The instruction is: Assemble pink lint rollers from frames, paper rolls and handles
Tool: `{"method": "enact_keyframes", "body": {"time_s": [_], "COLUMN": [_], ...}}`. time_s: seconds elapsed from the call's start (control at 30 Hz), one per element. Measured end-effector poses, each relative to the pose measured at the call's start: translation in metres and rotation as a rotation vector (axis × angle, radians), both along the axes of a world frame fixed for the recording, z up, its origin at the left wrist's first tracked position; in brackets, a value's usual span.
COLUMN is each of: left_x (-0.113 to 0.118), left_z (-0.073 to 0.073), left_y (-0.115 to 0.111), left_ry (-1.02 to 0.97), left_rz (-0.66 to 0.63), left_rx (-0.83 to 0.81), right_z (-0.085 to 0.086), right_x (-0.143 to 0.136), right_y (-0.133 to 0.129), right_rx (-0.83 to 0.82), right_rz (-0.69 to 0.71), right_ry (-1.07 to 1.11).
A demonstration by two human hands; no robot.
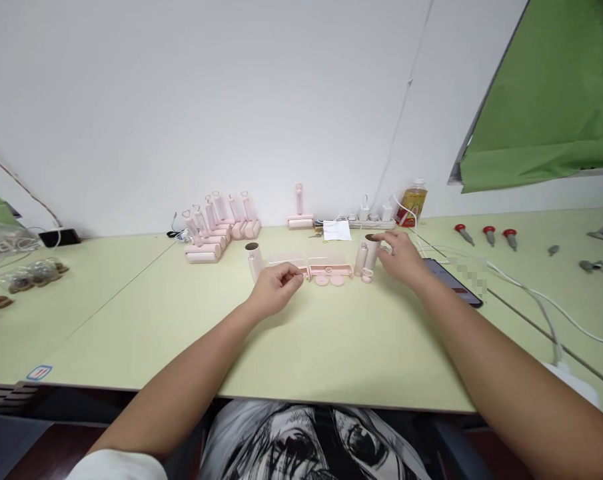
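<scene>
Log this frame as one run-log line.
left hand: touching pink tray | right hand: at upright roll | table: assembled pink rollers behind
</scene>
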State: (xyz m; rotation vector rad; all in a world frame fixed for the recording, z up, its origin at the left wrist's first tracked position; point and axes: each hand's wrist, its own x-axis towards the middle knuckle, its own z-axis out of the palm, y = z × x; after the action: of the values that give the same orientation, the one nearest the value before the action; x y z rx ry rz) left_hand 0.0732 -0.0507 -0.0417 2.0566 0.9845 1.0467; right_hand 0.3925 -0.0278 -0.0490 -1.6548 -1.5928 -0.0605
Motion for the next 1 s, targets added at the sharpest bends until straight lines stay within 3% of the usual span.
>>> {"method": "enact_keyframes", "body": {"time_s": [0.17,0.23,0.33,0.43,0.53,0.63,0.77,0.87,1.0], "left_x": [-0.002,-0.002,-0.002,0.0,0.002,0.005,0.007,0.005,0.002], "left_z": [-0.002,-0.003,-0.003,-0.003,-0.004,-0.006,-0.003,0.004,0.011], "left_y": [-0.001,0.001,0.002,-0.003,-0.009,-0.014,-0.017,-0.02,-0.02], "left_ry": [0.021,0.017,0.018,0.062,0.13,0.159,0.093,0.04,0.09], "left_rz": [0.003,0.011,0.016,-0.009,-0.044,-0.099,-0.232,-0.217,-0.11], "left_rx": [-0.001,-0.007,0.013,0.072,0.186,0.369,0.581,0.547,0.359], "right_z": [-0.001,0.009,0.03,0.045,0.043,0.026,0.006,0.005,0.015], "right_x": [0.002,0.008,0.015,0.001,-0.039,-0.086,-0.119,-0.113,-0.083], "right_y": [0.001,-0.004,-0.014,-0.026,-0.041,-0.057,-0.07,-0.068,-0.055], "right_rx": [-0.071,0.036,0.373,0.52,0.228,-0.214,-0.623,-0.536,-0.156], "right_rz": [-0.103,-0.205,-0.261,0.101,0.526,0.743,0.866,0.771,0.371], "right_ry": [0.006,0.096,0.421,0.93,1.127,1.115,0.921,0.576,0.382]}}
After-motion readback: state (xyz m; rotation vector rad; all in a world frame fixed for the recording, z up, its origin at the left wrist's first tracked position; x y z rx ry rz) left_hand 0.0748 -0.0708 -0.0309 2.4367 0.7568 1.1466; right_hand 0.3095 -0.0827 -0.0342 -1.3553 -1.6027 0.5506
